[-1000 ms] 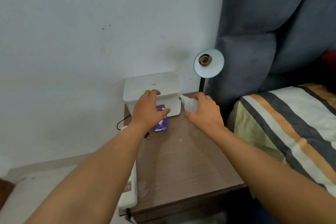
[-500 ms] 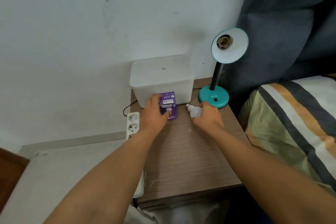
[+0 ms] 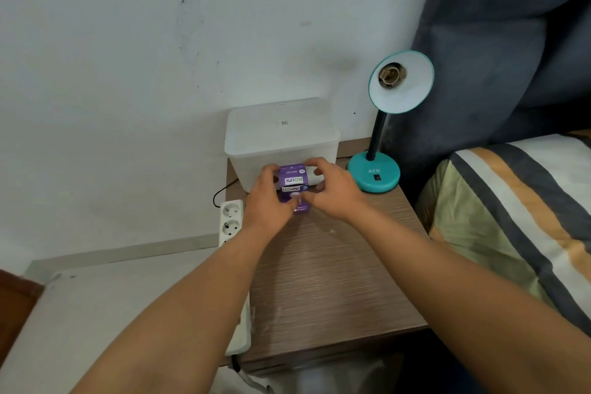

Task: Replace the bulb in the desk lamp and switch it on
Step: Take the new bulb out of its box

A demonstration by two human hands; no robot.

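One purple cardboard bulb box (image 3: 292, 184), one teal desk lamp (image 3: 383, 125), on wood-grain bench (image 3: 326, 281).
Left hand (image 3: 267, 201) and right hand (image 3: 332, 192): fingers clamped on the box; lamp socket (image 3: 392, 74) bare.

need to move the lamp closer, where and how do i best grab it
Grip the thin black neck of the desk lamp, low down just above the teal base. Come from the front left: the headboard crowds its right, and the upright neck suits a wrap of the fingers.

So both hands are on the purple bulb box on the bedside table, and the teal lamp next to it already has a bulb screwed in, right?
Not quite. In the head view the teal lamp's socket is empty. The rest holds: left hand and right hand are on the purple bulb box on the bedside table.
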